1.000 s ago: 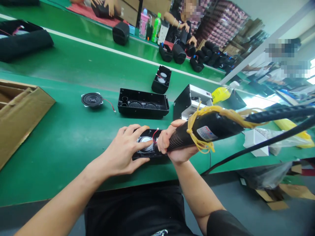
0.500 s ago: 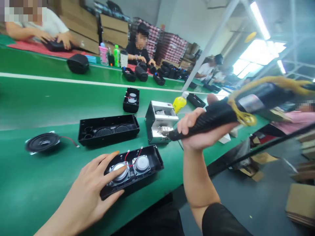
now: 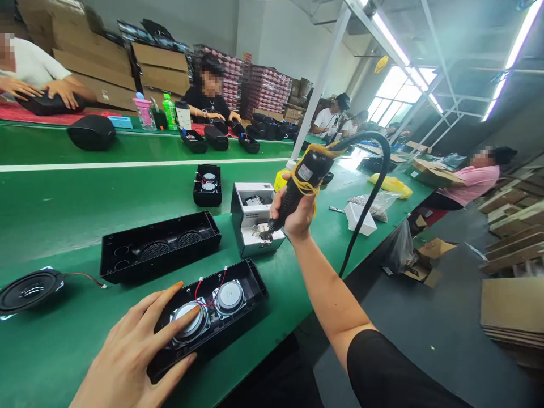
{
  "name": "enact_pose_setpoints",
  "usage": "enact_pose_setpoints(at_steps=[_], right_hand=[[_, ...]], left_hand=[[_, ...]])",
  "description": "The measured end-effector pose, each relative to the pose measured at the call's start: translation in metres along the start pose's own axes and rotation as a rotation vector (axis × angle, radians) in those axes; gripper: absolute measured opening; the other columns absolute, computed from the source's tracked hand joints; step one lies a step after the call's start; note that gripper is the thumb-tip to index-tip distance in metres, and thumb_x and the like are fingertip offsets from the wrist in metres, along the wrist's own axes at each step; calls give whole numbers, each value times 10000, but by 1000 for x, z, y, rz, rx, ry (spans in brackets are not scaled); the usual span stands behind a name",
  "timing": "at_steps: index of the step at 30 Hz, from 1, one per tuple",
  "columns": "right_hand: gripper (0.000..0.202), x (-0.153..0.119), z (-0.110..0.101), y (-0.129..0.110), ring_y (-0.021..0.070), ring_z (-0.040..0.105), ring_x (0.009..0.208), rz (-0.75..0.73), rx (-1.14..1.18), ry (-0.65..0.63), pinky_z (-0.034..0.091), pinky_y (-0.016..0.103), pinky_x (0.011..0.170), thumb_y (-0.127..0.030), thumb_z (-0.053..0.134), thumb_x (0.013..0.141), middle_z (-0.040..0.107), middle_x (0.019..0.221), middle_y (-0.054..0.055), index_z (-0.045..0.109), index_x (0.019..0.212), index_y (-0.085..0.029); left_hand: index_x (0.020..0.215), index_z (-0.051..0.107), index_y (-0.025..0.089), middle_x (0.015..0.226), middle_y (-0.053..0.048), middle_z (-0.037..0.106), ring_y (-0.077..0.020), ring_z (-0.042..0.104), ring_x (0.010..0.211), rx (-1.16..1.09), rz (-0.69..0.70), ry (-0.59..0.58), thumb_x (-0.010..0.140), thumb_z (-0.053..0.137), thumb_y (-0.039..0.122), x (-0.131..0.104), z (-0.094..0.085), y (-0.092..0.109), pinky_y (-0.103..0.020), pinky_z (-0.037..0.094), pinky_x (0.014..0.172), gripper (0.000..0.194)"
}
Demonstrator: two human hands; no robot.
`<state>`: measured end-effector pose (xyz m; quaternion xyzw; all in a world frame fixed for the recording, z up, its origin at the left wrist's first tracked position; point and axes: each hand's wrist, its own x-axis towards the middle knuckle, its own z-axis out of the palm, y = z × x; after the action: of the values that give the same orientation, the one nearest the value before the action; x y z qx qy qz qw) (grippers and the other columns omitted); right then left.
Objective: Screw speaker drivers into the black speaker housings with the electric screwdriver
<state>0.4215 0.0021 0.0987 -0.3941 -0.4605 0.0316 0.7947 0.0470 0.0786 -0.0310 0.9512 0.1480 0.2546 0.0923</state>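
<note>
A: We've got the hands well apart: the left hand point(image 3: 131, 340) spread across the speaker housing point(image 3: 253, 289), fingertips on one round driver point(image 3: 189, 323).

B: And the right hand point(image 3: 300, 212) wrapped tight around a corded electric screwdriver point(image 3: 308, 170), its tip down at the screw feeder point(image 3: 249, 218)!

A: Beneath it all, we see a smooth green workbench point(image 3: 140, 190), a white line point(image 3: 140, 165) crossing it beyond both hands. Just past the left hand, a second black housing point(image 3: 131, 275); farther out, a loose driver point(image 3: 32, 292).

B: Look deeper, we're in a long workshop: co-workers point(image 3: 206, 105) across the bench, bright window point(image 3: 402, 93) and strip lights point(image 3: 391, 39) far beyond the right hand, grey floor point(image 3: 425, 334) to its right.
</note>
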Motion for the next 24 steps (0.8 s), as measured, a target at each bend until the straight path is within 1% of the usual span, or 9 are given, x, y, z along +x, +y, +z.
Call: enact_pose_setpoints(at_steps=[6,11,14,16,20,22,24], right_hand=[[855,-2,-3,6,141,509,464,28,-3,-26,449,269,436,-966,498,954,495,641,-83,643,1352,-224],[854,-1,-4,8,117,448,411,60,-3,-14,415,262,414,-965,462,974,537,642,-87,624,1373,-227],[868,-2,-4,8,115,436,397,78,-5,-7,390,259,397,-978,466,964,527,628,-94,617,1374,-229],[882,-2,-4,5,113,434,394,88,-9,-3,386,261,394,-994,485,944,530,629,-94,619,1366,-232],[876,-7,-1,-4,123,464,402,111,-17,-16,403,276,405,-997,512,928,553,635,-79,645,1339,-236],[858,-11,2,-12,124,466,398,128,-14,-30,395,275,407,-981,523,935,540,633,-82,652,1353,-244],[844,-14,9,-21,121,449,386,140,1,-33,369,264,399,-974,523,936,514,628,-90,643,1371,-261]], left_hand=[[1538,660,472,1794,-17,484,-434,587,1487,6,14,-2,992,695,505,3,-1,0,-663,620,1106,549],[1517,669,469,1791,-16,492,-437,601,1473,-11,19,5,982,701,516,6,-5,3,-655,632,1082,538],[1533,653,475,1800,-8,479,-436,592,1490,-25,1,-18,996,691,512,7,-8,6,-666,633,1094,540],[1546,640,479,1825,1,437,-440,557,1535,-57,-18,-32,1008,682,509,6,-12,8,-677,636,1107,541],[1529,650,491,1873,26,332,-464,435,1642,-150,-124,-62,1031,660,526,-1,-21,7,-724,611,1159,499],[1536,645,496,1868,15,337,-462,438,1641,-167,-135,-85,1032,671,532,-5,-23,3,-730,604,1171,506],[1558,631,492,1852,-10,361,-451,473,1618,-178,-112,-89,1026,692,539,-9,-22,-1,-701,620,1166,537]])
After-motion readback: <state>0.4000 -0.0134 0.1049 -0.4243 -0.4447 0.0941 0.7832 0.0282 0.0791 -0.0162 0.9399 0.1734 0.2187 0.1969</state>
